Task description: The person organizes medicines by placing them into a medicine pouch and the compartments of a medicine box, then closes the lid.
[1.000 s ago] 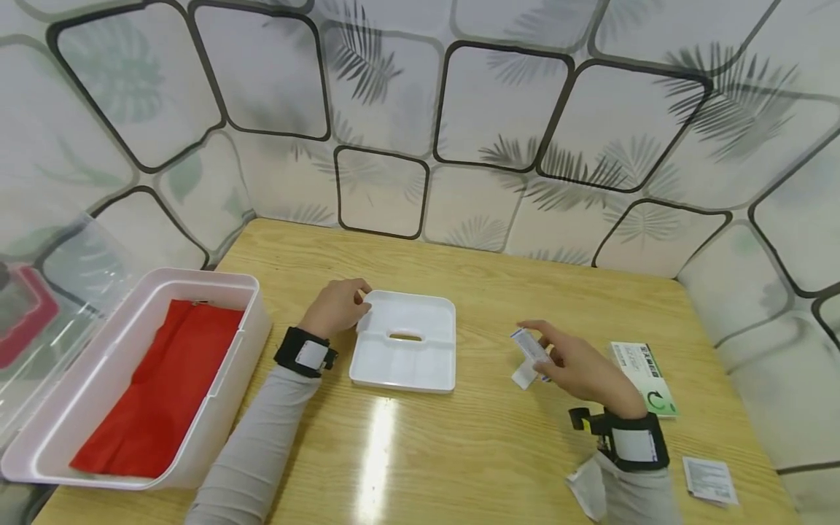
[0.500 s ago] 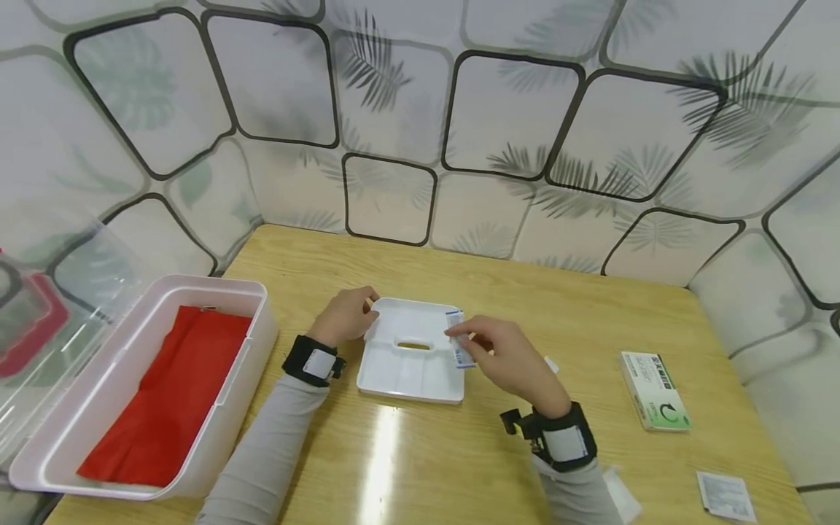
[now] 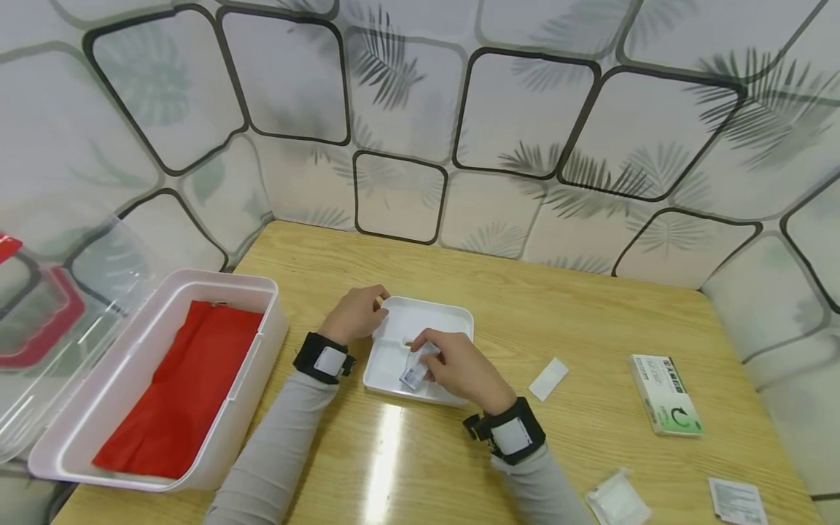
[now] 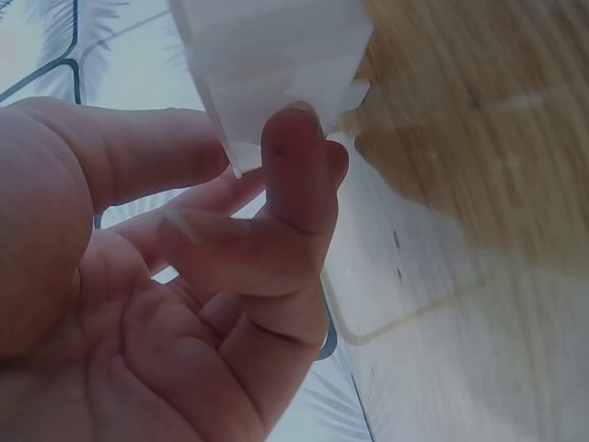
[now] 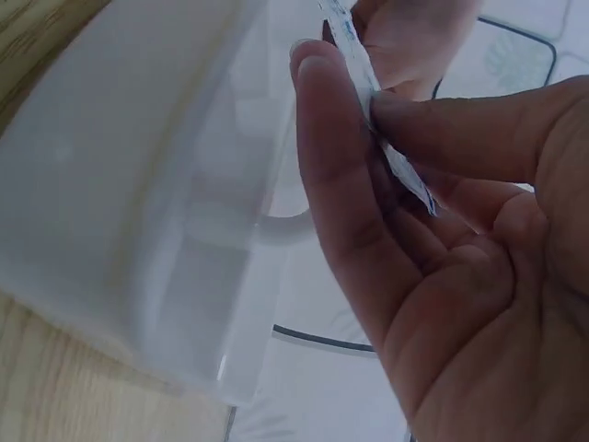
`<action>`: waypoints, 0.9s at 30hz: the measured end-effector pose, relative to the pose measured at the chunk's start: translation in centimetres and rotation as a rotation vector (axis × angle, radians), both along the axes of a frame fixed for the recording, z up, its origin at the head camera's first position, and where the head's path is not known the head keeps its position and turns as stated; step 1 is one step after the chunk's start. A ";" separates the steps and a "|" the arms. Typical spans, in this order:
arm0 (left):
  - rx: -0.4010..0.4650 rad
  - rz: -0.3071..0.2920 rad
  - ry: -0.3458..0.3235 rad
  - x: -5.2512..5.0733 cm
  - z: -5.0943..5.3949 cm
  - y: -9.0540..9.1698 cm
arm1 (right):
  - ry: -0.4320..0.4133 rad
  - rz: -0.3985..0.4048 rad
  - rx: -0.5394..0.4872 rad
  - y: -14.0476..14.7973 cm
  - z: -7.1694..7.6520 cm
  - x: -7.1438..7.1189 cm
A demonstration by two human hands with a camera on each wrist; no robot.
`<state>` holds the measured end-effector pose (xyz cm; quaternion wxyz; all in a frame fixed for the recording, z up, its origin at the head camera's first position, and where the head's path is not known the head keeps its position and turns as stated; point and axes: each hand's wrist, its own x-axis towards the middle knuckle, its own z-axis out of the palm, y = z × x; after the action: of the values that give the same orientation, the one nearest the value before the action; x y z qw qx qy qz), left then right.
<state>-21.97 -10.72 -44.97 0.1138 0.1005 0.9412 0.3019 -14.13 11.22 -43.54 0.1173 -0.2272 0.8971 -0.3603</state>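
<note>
A shallow white plastic tray with a slot in its middle lies on the wooden table. My left hand pinches its left rim; in the left wrist view the thumb and fingers close on the tray's edge. Over the tray's near half, my right hand holds a thin white packet with blue print. The right wrist view gives this packet edge-on between thumb and fingers. Whether it touches the tray's bottom I cannot tell.
On the left stands a white bin with a red zipped pouch inside and a clear lid raised. To the right lie a white strip, a green-and-white box, a white wrapped packet and a printed sachet.
My right hand has carried the packet leftward from the table's right side to over the tray. A white strip it was beside now lies uncovered. The left hand keeps to the tray's rim.
</note>
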 end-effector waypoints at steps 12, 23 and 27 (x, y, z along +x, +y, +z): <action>0.007 0.004 0.004 0.1 -0.1 0.0 | 0.237 0.023 0.169 -1.5 -1.3 0.3; 0.004 0.001 -0.005 0.0 -0.1 0.0 | 0.403 0.004 0.256 -1.5 -1.2 1.3; 0.009 -0.004 -0.003 0.1 -0.1 -0.1 | 0.418 -0.063 0.227 -1.5 -1.5 1.2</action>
<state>-21.90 -10.84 -45.08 0.1151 0.1026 0.9395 0.3060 -12.94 9.67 -45.02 -0.0574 -0.2544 0.9432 -0.2059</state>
